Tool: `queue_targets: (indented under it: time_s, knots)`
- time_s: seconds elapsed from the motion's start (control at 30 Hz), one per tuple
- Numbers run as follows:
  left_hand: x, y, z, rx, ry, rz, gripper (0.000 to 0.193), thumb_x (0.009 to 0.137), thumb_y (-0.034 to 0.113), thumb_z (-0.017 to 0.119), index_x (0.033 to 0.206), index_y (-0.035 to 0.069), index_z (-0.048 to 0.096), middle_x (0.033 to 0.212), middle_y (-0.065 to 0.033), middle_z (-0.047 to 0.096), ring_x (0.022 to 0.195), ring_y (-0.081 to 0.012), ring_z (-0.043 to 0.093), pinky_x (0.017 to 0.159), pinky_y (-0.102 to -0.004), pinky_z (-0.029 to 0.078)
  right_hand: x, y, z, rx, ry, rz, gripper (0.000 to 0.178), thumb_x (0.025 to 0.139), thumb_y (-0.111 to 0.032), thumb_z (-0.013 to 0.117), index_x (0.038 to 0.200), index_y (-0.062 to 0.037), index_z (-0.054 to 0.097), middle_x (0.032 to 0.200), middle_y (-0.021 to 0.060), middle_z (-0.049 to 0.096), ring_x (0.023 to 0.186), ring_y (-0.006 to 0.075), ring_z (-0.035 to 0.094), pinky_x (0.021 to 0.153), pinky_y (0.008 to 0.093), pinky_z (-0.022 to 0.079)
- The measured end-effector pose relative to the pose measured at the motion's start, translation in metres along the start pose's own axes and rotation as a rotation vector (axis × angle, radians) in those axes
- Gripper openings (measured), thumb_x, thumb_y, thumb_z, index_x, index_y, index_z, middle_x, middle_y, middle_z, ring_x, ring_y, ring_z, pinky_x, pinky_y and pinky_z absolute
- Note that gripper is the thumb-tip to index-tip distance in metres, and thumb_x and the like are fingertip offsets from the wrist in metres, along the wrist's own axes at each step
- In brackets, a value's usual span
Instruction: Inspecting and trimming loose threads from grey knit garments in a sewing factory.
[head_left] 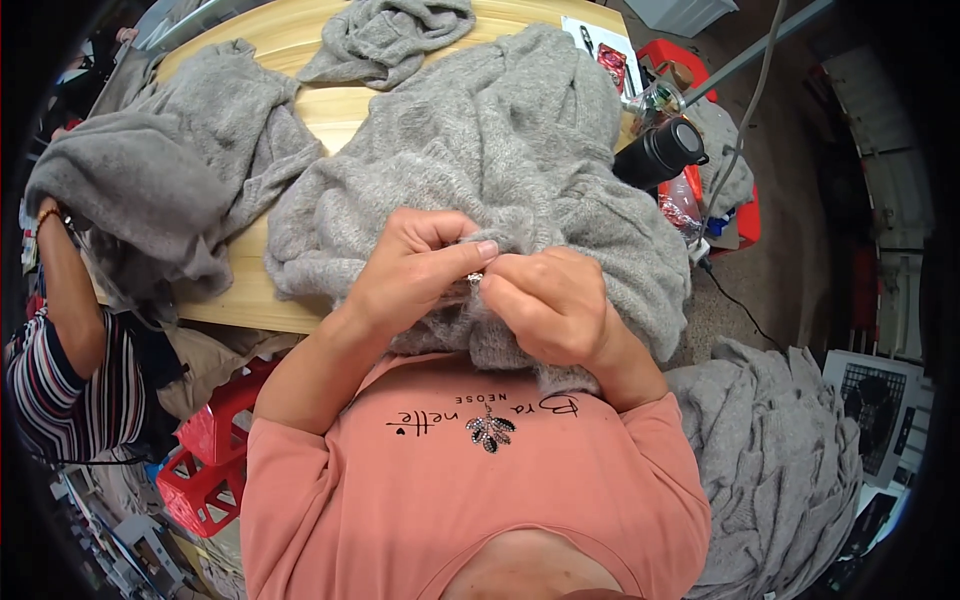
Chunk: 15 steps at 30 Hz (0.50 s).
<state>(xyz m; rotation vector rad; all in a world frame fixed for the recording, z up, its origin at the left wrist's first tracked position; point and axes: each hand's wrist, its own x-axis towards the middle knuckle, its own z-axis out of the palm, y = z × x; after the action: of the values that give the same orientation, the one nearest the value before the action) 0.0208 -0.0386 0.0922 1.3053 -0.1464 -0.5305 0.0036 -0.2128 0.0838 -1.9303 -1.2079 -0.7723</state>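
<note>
A large grey knitted garment (480, 130) lies bunched over the table in front of me and hangs over its near edge. My left hand (420, 265) pinches a fold of the knit between thumb and fingers. Close beside it, almost touching, my right hand (550, 305) is closed with its fingertips at the same fold. A small shiny metallic spot shows between the two hands; I cannot tell what it is. The right fingertips are partly hidden, so anything small in them cannot be made out.
More grey knitwear (390, 40) lies at the table's far side. At left, a person in a striped top (85, 390) handles a grey garment (140, 190). A black bottle (660, 155) stands at right near red stools. Folded knits (770, 460) are piled at my right.
</note>
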Motion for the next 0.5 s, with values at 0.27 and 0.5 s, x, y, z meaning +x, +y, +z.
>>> queue_targets:
  time_s: [0.27, 0.5]
  knots:
    - [-0.002, -0.016, -0.012, -0.135, 0.006, 0.007, 0.016, 0.084, 0.009, 0.058, 0.072, -0.001, 0.062, 0.061, 0.0043, 0.054, 0.054, 0.0, 0.043, 0.046, -0.0169, 0.032, -0.005, 0.006, 0.007, -0.064, -0.105, 0.001, 0.024, 0.065, 0.002, 0.062, 0.088, 0.0004, 0.06, 0.069, 0.0048, 0.054, 0.052, 0.0157, 0.052, 0.041, 0.026, 0.039]
    - [-0.007, -0.016, -0.019, -0.109, 0.004, 0.024, 0.013, 0.083, 0.007, 0.058, 0.074, -0.001, 0.063, 0.065, 0.003, 0.056, 0.059, -0.0016, 0.045, 0.051, -0.018, 0.035, -0.009, 0.009, 0.011, -0.126, -0.011, 0.014, 0.03, 0.06, 0.002, 0.065, 0.089, 0.0002, 0.059, 0.066, 0.004, 0.053, 0.051, 0.0158, 0.052, 0.04, 0.0264, 0.039]
